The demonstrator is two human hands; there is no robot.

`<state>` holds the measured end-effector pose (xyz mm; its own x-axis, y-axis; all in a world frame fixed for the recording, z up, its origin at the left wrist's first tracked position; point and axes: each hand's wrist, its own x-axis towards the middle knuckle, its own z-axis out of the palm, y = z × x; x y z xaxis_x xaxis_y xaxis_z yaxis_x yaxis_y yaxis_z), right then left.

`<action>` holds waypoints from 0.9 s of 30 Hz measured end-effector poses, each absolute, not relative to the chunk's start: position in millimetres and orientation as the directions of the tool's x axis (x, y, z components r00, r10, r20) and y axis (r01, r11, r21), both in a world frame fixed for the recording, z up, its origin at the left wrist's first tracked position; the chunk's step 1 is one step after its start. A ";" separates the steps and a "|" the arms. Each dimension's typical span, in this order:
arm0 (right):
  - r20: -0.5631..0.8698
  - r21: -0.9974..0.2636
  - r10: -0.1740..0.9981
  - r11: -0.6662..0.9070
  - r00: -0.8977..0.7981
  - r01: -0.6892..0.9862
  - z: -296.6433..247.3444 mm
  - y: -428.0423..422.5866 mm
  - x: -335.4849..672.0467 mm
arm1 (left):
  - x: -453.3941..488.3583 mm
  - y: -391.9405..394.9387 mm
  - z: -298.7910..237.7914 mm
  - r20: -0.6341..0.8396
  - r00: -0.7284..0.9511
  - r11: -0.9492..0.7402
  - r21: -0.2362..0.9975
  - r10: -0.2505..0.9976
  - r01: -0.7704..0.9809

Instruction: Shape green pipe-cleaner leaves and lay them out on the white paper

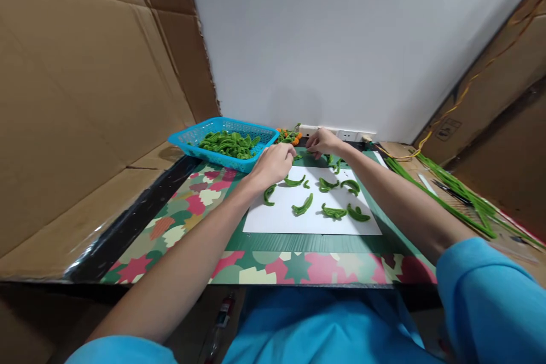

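Note:
My left hand (275, 161) is just right of the blue basket (217, 157), above the back left of a white sheet of paper (277, 222). Its fingers are curled together, and their tips are mostly hidden; a green piece shows just beyond them. Farther back, near the wall, my right hand (323, 142) reaches down with fingers bent and pinched, and what they hold is too small to make out. On the paper lie several curved, fuzzy green leaf-like pieces (302, 205). More green pieces (228, 144) are heaped inside the basket.
Small orange and green fuzzy pieces (291, 136) lie behind the basket. A power strip (347, 135) runs along the wall. To the right are long green fuzzy stems (452, 213) and a dark tool (452, 190) resembling scissors. Cardboard panels (85, 68) flank the patterned table mat (294, 267).

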<state>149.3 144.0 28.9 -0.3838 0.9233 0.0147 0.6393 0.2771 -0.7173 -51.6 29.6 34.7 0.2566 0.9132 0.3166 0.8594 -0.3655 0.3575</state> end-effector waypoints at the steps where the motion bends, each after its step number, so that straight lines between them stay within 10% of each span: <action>1: 0.013 -0.719 0.929 0.266 -0.370 0.642 29.0 145.6 151.4 | -52.3 30.8 35.6 0.318 0.256 -0.366 0.360 0.913 0.858; 27: -0.226 -0.291 0.953 0.130 -0.200 0.948 47.4 167.7 177.5 | -45.4 22.3 41.6 0.376 0.548 -0.635 0.158 0.747 0.756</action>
